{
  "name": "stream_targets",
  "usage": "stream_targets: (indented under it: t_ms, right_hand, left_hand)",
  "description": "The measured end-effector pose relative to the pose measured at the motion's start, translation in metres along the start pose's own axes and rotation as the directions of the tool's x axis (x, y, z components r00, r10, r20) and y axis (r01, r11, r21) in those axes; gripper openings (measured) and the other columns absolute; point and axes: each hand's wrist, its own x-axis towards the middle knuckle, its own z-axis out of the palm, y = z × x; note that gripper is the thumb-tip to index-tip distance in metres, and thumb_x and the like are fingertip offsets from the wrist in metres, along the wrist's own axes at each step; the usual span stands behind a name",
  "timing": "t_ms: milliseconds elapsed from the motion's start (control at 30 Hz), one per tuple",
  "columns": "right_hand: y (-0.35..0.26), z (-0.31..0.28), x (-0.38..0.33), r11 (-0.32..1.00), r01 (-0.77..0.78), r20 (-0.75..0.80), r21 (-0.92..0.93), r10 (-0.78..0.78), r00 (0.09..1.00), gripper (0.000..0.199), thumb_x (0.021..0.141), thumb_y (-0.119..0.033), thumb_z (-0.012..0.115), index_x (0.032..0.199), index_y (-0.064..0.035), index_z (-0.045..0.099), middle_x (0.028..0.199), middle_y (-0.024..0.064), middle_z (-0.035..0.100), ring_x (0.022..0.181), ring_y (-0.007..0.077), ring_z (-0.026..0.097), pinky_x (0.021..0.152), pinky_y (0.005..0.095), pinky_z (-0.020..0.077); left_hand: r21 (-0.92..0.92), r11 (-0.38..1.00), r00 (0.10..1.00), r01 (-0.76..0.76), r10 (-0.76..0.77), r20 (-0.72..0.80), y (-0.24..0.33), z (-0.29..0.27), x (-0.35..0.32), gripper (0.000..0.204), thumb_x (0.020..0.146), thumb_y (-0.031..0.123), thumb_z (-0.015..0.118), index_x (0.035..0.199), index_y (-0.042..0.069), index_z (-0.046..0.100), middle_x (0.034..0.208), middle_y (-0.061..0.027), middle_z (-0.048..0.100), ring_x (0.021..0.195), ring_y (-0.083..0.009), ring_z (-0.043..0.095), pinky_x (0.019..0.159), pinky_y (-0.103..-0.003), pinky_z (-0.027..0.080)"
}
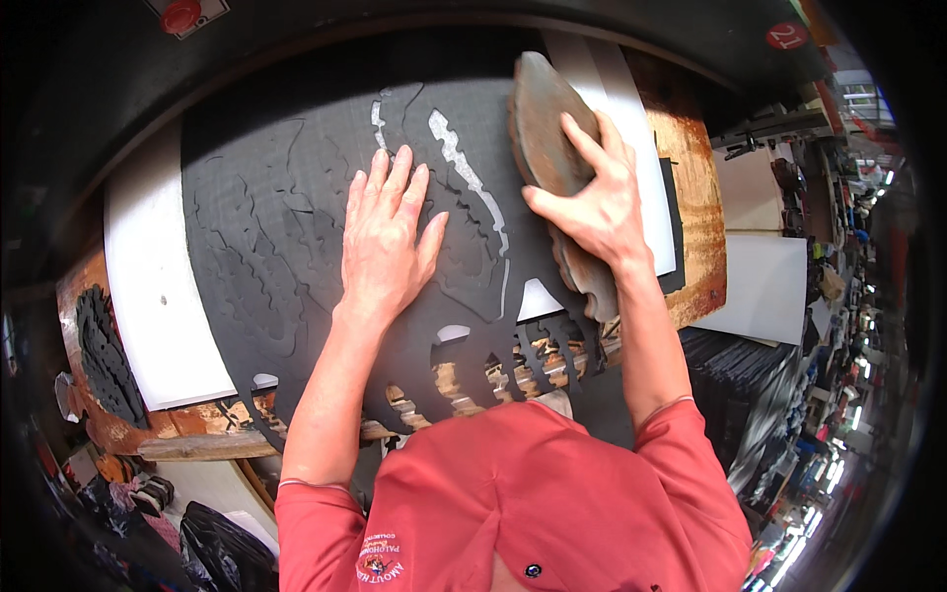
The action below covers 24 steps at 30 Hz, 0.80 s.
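Observation:
A large black sheet point(266, 237), cut through with wavy outlines, lies across a white board point(148, 286) on a worn wooden bench. My left hand point(387, 237) presses flat on the middle of the sheet, fingers spread. My right hand point(592, 197) grips a brown, rusty cutting die point(543, 128) with a wavy edge, tilted up on edge over the sheet's right side. Cut-out gaps in the sheet show white board and wood beneath, near the front edge.
A pile of black cut pieces point(104, 355) sits at the bench's left end. A white panel point(764, 286) and stacked dark sheets point(740, 375) stand to the right. A dark machine housing with a red button point(181, 14) arches over the back. Bags lie at lower left.

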Motion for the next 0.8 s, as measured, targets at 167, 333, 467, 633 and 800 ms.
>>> stream_targets:
  t_ms: [167,333,467,633,800]
  right_hand:
    - [-0.021,0.037,0.051,1.000,-0.023,0.002,0.002,0.023,1.000,0.092,0.062,-0.038,0.085,0.146,-0.0051,0.068,0.161,0.0345,0.042,0.138,0.0525,0.047,0.119,0.0526,0.0450]
    - [-0.018,0.061,0.057,1.000,0.002,0.022,-0.010,-0.002,1.000,0.090,0.065,-0.036,0.085,0.146,-0.0039,0.066,0.160,0.0369,0.041,0.143,0.0529,0.045,0.119,0.0514,0.0454]
    - [-0.013,0.057,0.037,0.998,0.052,-0.027,0.017,-0.052,0.998,0.091,0.073,-0.038,0.089,0.150,0.0004,0.060,0.161,0.0393,0.039,0.146,0.0535,0.042,0.121,0.0520,0.0427]
    - [-0.007,0.030,-0.048,0.996,-0.021,-0.033,0.087,0.024,0.999,0.089,0.079,-0.033,0.094,0.153,-0.0001,0.057,0.164,0.0313,0.043,0.151,0.0448,0.045,0.123,0.0483,0.0406]
    - [0.008,0.037,-0.088,0.993,0.075,-0.149,0.095,-0.061,0.987,0.079,0.078,-0.022,0.093,0.146,0.0021,0.061,0.155,0.0272,0.053,0.140,0.0420,0.055,0.117,0.0477,0.0455]
  left_hand:
    - [-0.004,1.000,1.000,0.007,-0.007,0.013,-0.001,-0.003,0.001,0.059,0.093,0.021,0.081,0.145,0.000,0.063,0.160,-0.0180,0.053,0.153,-0.0394,0.045,0.128,-0.055,0.033]
    - [-0.022,1.000,1.000,0.007,-0.007,-0.007,0.000,-0.003,0.002,0.059,0.092,0.017,0.081,0.146,0.003,0.062,0.159,-0.0185,0.055,0.151,-0.0409,0.047,0.126,-0.056,0.034]
    - [-0.025,1.000,1.000,-0.001,0.001,-0.021,0.000,-0.003,0.002,0.058,0.092,0.016,0.081,0.146,0.003,0.062,0.158,-0.0189,0.056,0.150,-0.0416,0.048,0.126,-0.056,0.034]
    - [-0.003,1.000,1.000,-0.005,0.005,-0.015,0.000,-0.002,0.001,0.057,0.094,0.017,0.079,0.147,0.003,0.062,0.160,-0.0190,0.054,0.152,-0.0410,0.046,0.127,-0.056,0.033]
    - [0.032,0.999,0.999,-0.032,0.033,-0.021,0.000,0.002,0.001,0.058,0.094,0.019,0.079,0.146,0.001,0.062,0.160,-0.0196,0.053,0.152,-0.0425,0.045,0.127,-0.057,0.033]
